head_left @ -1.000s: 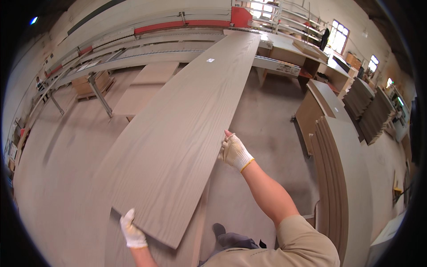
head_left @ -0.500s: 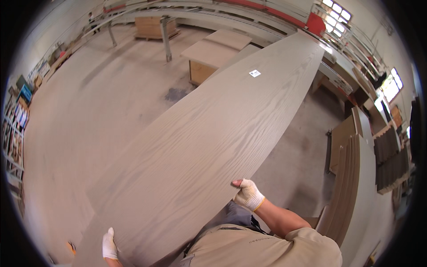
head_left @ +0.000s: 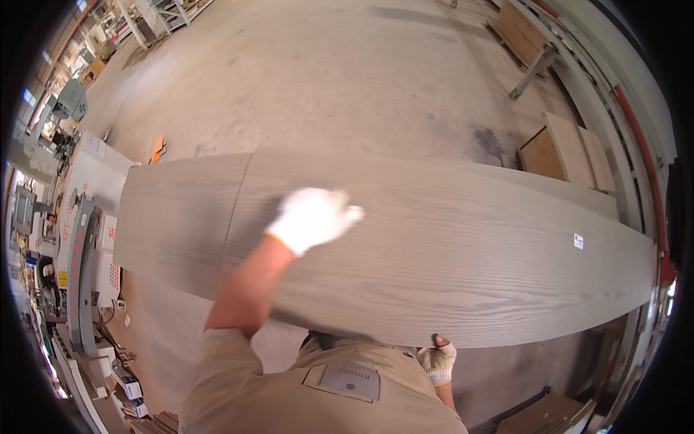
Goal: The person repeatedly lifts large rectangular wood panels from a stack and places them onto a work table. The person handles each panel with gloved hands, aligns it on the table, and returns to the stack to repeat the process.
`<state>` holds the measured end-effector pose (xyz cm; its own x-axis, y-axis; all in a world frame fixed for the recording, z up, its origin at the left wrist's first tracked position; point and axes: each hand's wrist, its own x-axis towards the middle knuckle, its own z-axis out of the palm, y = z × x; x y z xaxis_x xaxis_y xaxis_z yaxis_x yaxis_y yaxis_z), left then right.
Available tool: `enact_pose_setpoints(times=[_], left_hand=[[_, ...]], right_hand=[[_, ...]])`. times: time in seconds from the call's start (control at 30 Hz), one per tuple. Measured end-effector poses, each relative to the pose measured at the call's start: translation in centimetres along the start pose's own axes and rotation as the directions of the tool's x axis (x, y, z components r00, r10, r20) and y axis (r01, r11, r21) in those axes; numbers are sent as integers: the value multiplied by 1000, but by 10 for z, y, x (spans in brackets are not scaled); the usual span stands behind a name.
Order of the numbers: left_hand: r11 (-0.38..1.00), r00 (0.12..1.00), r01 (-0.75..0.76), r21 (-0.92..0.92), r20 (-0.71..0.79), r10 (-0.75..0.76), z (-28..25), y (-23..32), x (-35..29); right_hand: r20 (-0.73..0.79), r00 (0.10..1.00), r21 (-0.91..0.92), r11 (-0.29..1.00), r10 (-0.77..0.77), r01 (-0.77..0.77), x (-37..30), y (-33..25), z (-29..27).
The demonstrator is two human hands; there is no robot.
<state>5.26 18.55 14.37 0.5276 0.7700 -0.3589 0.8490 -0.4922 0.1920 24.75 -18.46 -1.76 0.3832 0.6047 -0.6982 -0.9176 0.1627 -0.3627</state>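
Note:
A long grey wood-grain panel (head_left: pixel 434 253) lies across in front of me, a small white label (head_left: pixel 578 241) near its right end. At its left end a seam separates it from another grey wood-grain piece (head_left: pixel 177 210); I cannot tell whether that one lies beneath or butts against it. My left hand (head_left: pixel 311 219), in a white glove, is over the panel's left part, slightly blurred, its fingers apart and holding nothing. At the near edge my right hand (head_left: pixel 438 362), gloved with the thumb tip bare, grips the panel, thumb on top; its other fingers are hidden below.
A machine with a grey curved arm (head_left: pixel 81 267) stands at the left. Beyond the panel at the right are a board-topped stack (head_left: pixel 567 148) and a metal post (head_left: pixel 533 71). A long machine frame with a red strip (head_left: pixel 643 155) runs along the right side.
My view has swung left, so the panel now lies crosswise. My left hand has come from the panel's far left edge to above its surface. The right hand keeps hold of the near edge.

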Motion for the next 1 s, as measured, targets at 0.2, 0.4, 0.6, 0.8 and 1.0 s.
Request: enact_pose_setpoints(times=[0.2, 0.4, 0.6, 0.8, 1.0], left_hand=[[876, 871, -479, -52, -153, 467, 35, 163, 112], [869, 832, -488, 83, -259, 491, 77, 293, 215], [905, 903, -424, 44, -52, 426, 61, 404, 254], [889, 887, -458, 6, -70, 457, 79, 468, 281], [904, 903, -426, 15, -57, 426, 74, 461, 282]], right_hand=[[83, 980, -192, 968, 181, -162, 21, 15, -51], [79, 983, 77, 984, -166, 160, 49, -131, -122], [-429, 699, -1, 774, -573, 633, 43, -384, -120], [-502, 569, -245, 738, -651, 628, 59, -525, -167], [-478, 607, -219, 755, -635, 618, 65, -521, -168]])
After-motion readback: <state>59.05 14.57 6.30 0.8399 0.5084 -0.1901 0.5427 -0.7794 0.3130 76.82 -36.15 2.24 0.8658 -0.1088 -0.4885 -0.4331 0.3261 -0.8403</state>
